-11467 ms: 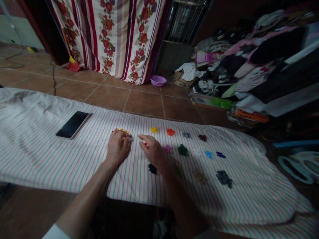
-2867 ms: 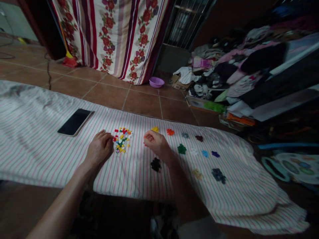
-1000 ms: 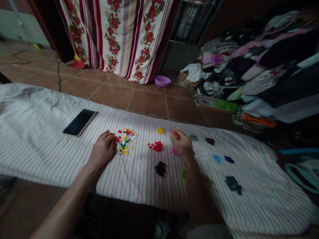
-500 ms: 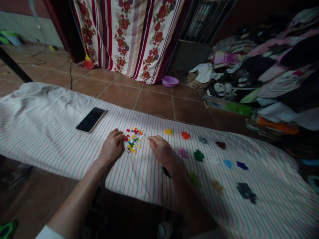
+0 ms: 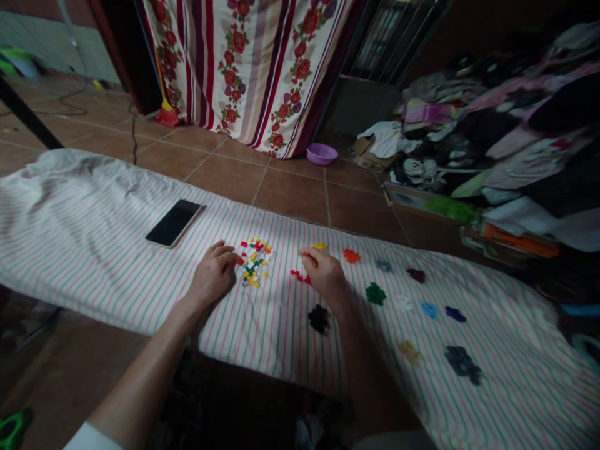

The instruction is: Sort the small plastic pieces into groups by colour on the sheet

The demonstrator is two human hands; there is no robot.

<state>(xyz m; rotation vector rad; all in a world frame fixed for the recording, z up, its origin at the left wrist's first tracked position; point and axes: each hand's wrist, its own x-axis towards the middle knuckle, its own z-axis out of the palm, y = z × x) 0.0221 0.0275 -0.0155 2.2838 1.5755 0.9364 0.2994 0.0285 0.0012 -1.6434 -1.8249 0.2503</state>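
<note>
My left hand (image 5: 214, 270) rests on the striped cloth at the left edge of a mixed pile of small coloured plastic pieces (image 5: 255, 262). Its fingers are curled together, with a red piece right at the fingertips; whether it is gripped I cannot tell. My right hand (image 5: 324, 272) hovers with thumb and fingers pinched beside the yellow pile (image 5: 319, 246), partly covering a group of red pieces (image 5: 300, 276). Whatever lies in that pinch is too small to make out. A black pile (image 5: 319, 319) sits below the right wrist.
Further right lie orange (image 5: 351, 255), green (image 5: 375, 293), grey (image 5: 383, 265), brown (image 5: 415, 275), light blue (image 5: 429, 310), dark blue (image 5: 455, 313), tan (image 5: 410, 352) and dark grey (image 5: 462, 364) piles. A phone (image 5: 174, 223) lies at left on the cloth (image 5: 112, 250).
My right hand has moved right, away from the mixed pile, toward the yellow pile. The red group and the black pile now show more. My left hand stays by the mixed pile.
</note>
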